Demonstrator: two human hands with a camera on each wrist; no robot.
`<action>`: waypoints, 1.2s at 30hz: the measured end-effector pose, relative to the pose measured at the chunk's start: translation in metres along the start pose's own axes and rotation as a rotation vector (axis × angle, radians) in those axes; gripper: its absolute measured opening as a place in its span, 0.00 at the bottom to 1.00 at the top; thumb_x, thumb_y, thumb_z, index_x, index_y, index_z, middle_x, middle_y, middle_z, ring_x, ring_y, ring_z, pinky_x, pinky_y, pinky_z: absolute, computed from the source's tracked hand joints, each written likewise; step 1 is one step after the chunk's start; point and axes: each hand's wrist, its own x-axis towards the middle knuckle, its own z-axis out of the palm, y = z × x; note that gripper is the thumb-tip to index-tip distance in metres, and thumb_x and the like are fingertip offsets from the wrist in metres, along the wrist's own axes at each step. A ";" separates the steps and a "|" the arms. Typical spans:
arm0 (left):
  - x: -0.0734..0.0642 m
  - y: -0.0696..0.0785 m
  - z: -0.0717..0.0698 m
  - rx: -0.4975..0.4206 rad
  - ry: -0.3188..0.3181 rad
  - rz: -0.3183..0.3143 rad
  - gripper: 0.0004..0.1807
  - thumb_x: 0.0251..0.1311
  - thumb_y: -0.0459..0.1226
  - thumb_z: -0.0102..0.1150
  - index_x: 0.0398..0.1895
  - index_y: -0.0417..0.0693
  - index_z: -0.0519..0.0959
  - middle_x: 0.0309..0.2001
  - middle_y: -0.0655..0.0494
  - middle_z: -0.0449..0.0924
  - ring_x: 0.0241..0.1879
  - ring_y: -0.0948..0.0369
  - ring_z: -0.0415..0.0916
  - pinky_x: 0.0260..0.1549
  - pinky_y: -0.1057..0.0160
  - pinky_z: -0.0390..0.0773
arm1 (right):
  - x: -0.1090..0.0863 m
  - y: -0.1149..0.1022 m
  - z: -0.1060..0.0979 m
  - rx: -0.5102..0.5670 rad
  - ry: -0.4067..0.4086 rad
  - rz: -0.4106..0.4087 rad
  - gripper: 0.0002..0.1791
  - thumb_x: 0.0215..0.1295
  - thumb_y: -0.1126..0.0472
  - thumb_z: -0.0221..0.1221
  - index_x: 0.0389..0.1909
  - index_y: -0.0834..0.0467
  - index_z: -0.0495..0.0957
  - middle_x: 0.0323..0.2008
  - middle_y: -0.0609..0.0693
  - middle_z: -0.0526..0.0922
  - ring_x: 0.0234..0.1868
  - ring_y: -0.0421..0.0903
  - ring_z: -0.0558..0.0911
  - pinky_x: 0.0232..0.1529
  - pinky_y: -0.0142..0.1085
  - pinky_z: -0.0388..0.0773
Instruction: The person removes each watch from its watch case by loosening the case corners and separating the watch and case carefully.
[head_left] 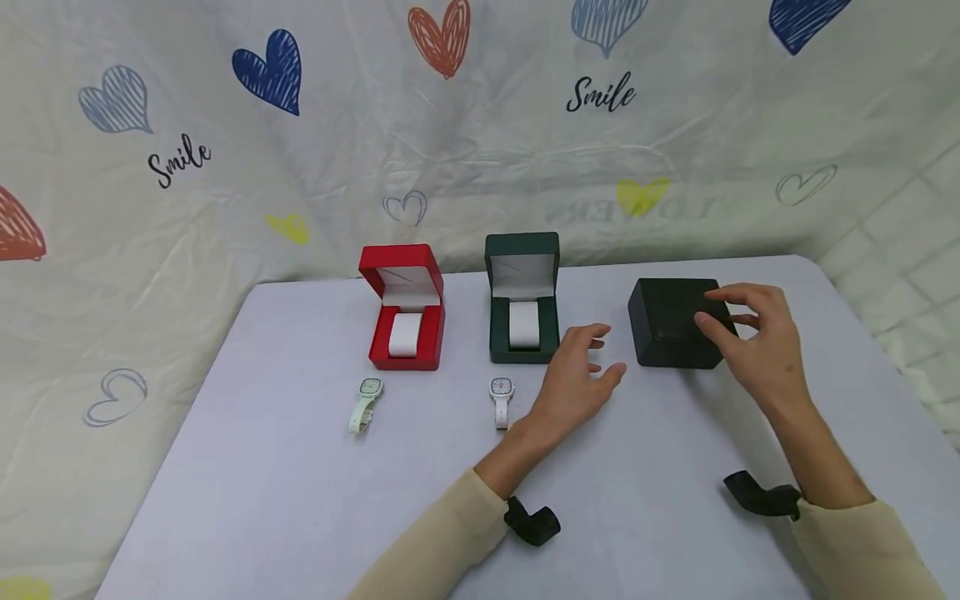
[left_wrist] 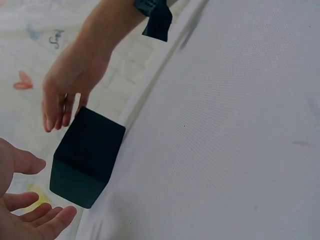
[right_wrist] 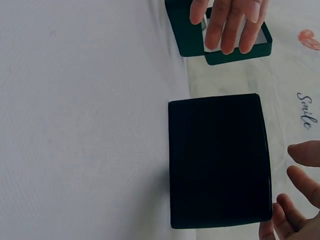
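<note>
A closed black box (head_left: pixel 671 325) sits at the right of the table. My right hand (head_left: pixel 765 350) is at the box's right side, its fingers and thumb spread apart. In the right wrist view some fingers (right_wrist: pixel 284 217) meet the edge of the box; whether they press on it I cannot tell. My left hand (head_left: pixel 573 379) hovers between the black box and an open green watch box (head_left: pixel 524 333), fingers loosely bent and holding nothing. In the left wrist view its fingers (left_wrist: pixel 57 225) are close to the black box (left_wrist: pixel 90 155).
An open red watch box (head_left: pixel 405 342) with a white cushion stands left of the green one. A pale green watch (head_left: pixel 363 406) lies in front of it, and a white watch (head_left: pixel 501 402) in front of the green box. A printed cloth (head_left: pixel 337 167) hangs behind the white table (head_left: pixel 285 500).
</note>
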 end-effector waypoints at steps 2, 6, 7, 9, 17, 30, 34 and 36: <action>0.002 -0.001 0.003 0.000 0.006 -0.004 0.30 0.70 0.36 0.64 0.74 0.48 0.69 0.70 0.52 0.72 0.65 0.53 0.78 0.51 0.74 0.82 | 0.000 0.002 -0.001 0.001 -0.003 0.008 0.19 0.65 0.65 0.69 0.56 0.64 0.82 0.50 0.20 0.66 0.56 0.20 0.64 0.50 0.19 0.64; 0.006 -0.003 0.009 -0.005 0.007 -0.012 0.30 0.69 0.35 0.65 0.73 0.45 0.69 0.70 0.49 0.73 0.65 0.53 0.77 0.51 0.74 0.82 | -0.002 0.006 -0.002 -0.009 -0.023 0.027 0.20 0.66 0.63 0.69 0.57 0.65 0.81 0.51 0.20 0.65 0.56 0.19 0.64 0.50 0.19 0.65; 0.007 -0.003 0.010 -0.013 0.007 -0.017 0.31 0.69 0.35 0.65 0.73 0.45 0.69 0.69 0.49 0.73 0.65 0.53 0.77 0.51 0.75 0.82 | -0.002 0.007 -0.002 -0.015 -0.031 0.035 0.21 0.67 0.62 0.69 0.58 0.65 0.80 0.51 0.21 0.64 0.56 0.19 0.63 0.50 0.20 0.65; 0.009 -0.003 0.013 -0.027 0.008 -0.031 0.31 0.69 0.35 0.65 0.73 0.45 0.69 0.69 0.49 0.73 0.65 0.54 0.77 0.50 0.76 0.81 | -0.003 0.009 -0.003 -0.034 -0.051 0.047 0.22 0.68 0.60 0.68 0.60 0.64 0.79 0.54 0.24 0.64 0.56 0.19 0.63 0.50 0.19 0.65; 0.017 -0.001 0.022 -0.054 0.011 -0.052 0.33 0.68 0.36 0.66 0.75 0.47 0.69 0.70 0.52 0.73 0.66 0.57 0.77 0.50 0.76 0.81 | -0.001 0.017 -0.006 -0.082 -0.189 0.076 0.29 0.72 0.53 0.64 0.69 0.61 0.73 0.71 0.62 0.64 0.69 0.48 0.66 0.52 0.26 0.63; 0.028 -0.009 0.034 -0.052 -0.007 -0.024 0.37 0.68 0.36 0.66 0.79 0.48 0.64 0.75 0.51 0.68 0.72 0.58 0.73 0.61 0.71 0.80 | 0.004 0.029 -0.015 -0.012 -0.366 0.123 0.42 0.70 0.51 0.66 0.81 0.49 0.59 0.82 0.58 0.53 0.78 0.52 0.58 0.55 0.27 0.59; 0.030 -0.011 0.038 -0.046 -0.010 -0.016 0.38 0.68 0.36 0.67 0.79 0.48 0.63 0.75 0.51 0.68 0.71 0.58 0.73 0.59 0.73 0.80 | 0.005 0.035 -0.017 0.016 -0.398 0.108 0.46 0.68 0.55 0.69 0.82 0.46 0.56 0.84 0.55 0.51 0.76 0.37 0.59 0.54 0.20 0.59; 0.032 -0.011 0.039 -0.044 -0.011 -0.011 0.38 0.68 0.36 0.67 0.79 0.48 0.63 0.74 0.50 0.69 0.71 0.58 0.73 0.58 0.74 0.80 | 0.006 0.038 -0.018 0.040 -0.415 0.090 0.49 0.66 0.59 0.70 0.83 0.45 0.55 0.84 0.54 0.50 0.75 0.33 0.59 0.52 0.15 0.59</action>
